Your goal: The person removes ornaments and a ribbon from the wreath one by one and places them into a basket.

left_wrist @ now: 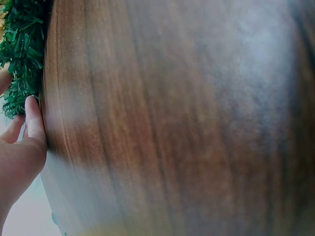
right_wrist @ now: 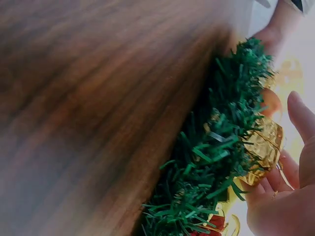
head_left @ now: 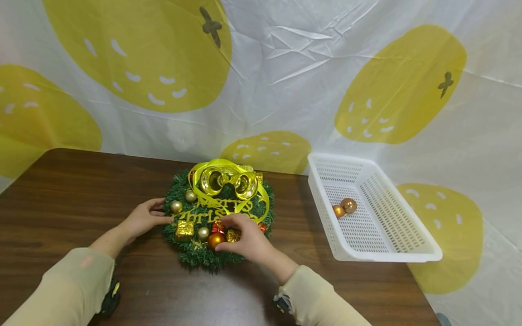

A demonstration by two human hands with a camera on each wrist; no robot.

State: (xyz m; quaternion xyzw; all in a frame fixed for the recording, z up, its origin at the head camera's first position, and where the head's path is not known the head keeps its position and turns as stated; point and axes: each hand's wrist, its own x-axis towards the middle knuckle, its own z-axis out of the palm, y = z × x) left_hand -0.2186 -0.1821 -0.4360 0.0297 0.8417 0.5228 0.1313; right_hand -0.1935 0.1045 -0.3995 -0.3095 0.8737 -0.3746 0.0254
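Observation:
A green Christmas wreath [head_left: 200, 260] lies on the table, with gold lettering, small gift boxes, baubles and gold bells [head_left: 212, 181] with a yellow ribbon [head_left: 267, 203]. At its left edge my left hand [head_left: 140, 220] touches the greenery, fingers mostly straight and thumb over the rim. My right hand [head_left: 254, 240] reaches over the lower right part, thumb and index finger spread. Its thumb tip overlaps an orange bauble [head_left: 215, 241], beside a red gift box [head_left: 218, 227]. In the right wrist view, the fingers are partly hidden behind a gold gift box [right_wrist: 266, 142].
A white plastic basket [head_left: 387, 256] stands on the right of the wooden table [head_left: 102, 181]. Inside it lie a copper bauble [head_left: 348, 205] and an orange bauble [head_left: 338, 211]. A white cloth [head_left: 277, 90] with yellow fruit prints hangs behind.

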